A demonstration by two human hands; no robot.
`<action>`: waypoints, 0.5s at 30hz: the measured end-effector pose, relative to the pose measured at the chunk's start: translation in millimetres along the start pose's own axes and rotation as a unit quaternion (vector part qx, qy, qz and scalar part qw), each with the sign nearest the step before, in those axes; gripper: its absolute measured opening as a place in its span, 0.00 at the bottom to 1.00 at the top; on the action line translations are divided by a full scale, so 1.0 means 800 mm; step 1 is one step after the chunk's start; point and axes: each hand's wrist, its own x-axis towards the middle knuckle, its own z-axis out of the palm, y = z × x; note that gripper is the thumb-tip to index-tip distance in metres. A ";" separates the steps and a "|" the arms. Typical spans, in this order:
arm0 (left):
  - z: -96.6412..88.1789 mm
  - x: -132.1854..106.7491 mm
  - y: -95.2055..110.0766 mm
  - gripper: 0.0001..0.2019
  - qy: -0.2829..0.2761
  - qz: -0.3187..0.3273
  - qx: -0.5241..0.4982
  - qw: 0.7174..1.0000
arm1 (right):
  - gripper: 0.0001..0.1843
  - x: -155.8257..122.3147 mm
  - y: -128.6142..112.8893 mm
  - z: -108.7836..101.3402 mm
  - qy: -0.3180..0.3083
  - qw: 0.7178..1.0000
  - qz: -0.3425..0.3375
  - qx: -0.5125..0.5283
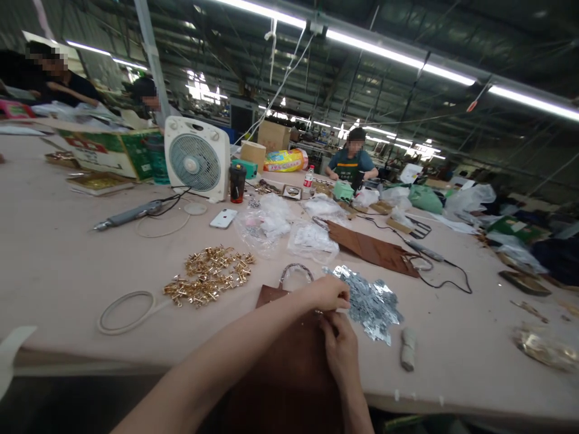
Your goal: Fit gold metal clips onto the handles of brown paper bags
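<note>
A brown leather handbag piece [294,361] with a looped handle [296,268] lies over the table's front edge, in front of me. My left hand [332,293] reaches across it to the near-left edge of a heap of flat silver metal plates [368,301]. Its fingers are curled closed; whatever they pinch is hidden. Below it, my right hand [340,340] grips the leather near its upper right side, thumb and fingers bent. A small shiny metal fitting [318,312] shows on the leather beside the right fingertips. Left of the bag lies a pile of gold-coloured metal fittings [210,277].
A tape-like ring [126,311] and a grey electric screwdriver [129,215] lie left. Further back stand a box fan [198,158], a dark bottle [237,183] and a white phone [223,218]. A wrapped grey bundle [408,349] lies right. A co-worker [351,158] sits opposite.
</note>
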 end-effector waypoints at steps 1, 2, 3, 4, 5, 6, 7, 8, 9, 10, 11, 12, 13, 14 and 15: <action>0.006 0.003 0.001 0.12 0.005 -0.013 -0.025 1.000 | 0.15 0.000 0.003 0.000 0.012 1.000 0.000 0.000; 0.012 0.005 0.001 0.16 0.006 -0.025 -0.050 0.998 | 0.15 0.000 0.005 -0.001 0.027 1.000 0.000 -0.002; 0.018 0.006 0.001 0.20 0.006 -0.035 -0.076 0.996 | 0.16 -0.001 0.007 -0.001 0.041 0.999 -0.003 -0.007; 0.023 0.007 -0.001 0.23 0.004 -0.043 -0.102 0.994 | 0.16 -0.001 0.007 -0.001 0.051 0.999 -0.006 -0.013; 0.027 0.006 -0.003 0.25 0.002 -0.050 -0.123 0.991 | 0.16 -0.001 0.006 -0.001 0.057 0.998 -0.009 -0.019; 0.030 0.005 -0.005 0.25 0.002 -0.055 -0.139 0.989 | 0.16 -0.001 0.005 -0.001 0.058 0.998 -0.012 -0.024; 0.033 0.004 -0.007 0.24 0.005 -0.059 -0.149 0.987 | 0.16 -0.001 0.002 0.000 0.054 0.998 -0.013 -0.028; 0.035 0.002 -0.009 0.23 0.010 -0.063 -0.154 0.986 | 0.16 -0.001 -0.001 0.000 0.050 0.998 -0.012 -0.030; 0.037 0.000 -0.011 0.21 0.017 -0.067 -0.155 0.986 | 0.16 0.000 -0.005 0.000 0.047 0.998 -0.007 -0.033; 0.039 -0.001 -0.012 0.19 0.024 -0.071 -0.156 0.985 | 0.16 0.001 -0.008 0.000 0.047 0.998 0.000 -0.035; 0.040 -0.002 -0.012 0.17 0.031 -0.074 -0.161 0.984 | 0.16 0.002 -0.010 0.000 0.046 0.998 0.011 -0.037; 0.040 -0.004 -0.012 0.16 0.038 -0.078 -0.166 0.982 | 0.16 0.003 -0.011 -0.001 0.043 0.998 0.023 -0.035; 0.039 -0.006 -0.012 0.16 0.046 -0.082 -0.171 0.981 | 0.15 0.004 -0.011 -0.001 0.040 0.998 0.037 -0.028; 0.038 -0.008 -0.012 0.17 0.053 -0.084 -0.174 0.980 | 0.15 0.005 -0.010 -0.001 0.037 0.998 0.053 -0.012; 0.035 -0.011 -0.012 0.17 0.060 -0.086 -0.174 0.979 | 0.15 0.006 -0.008 -0.001 0.035 0.997 0.069 0.012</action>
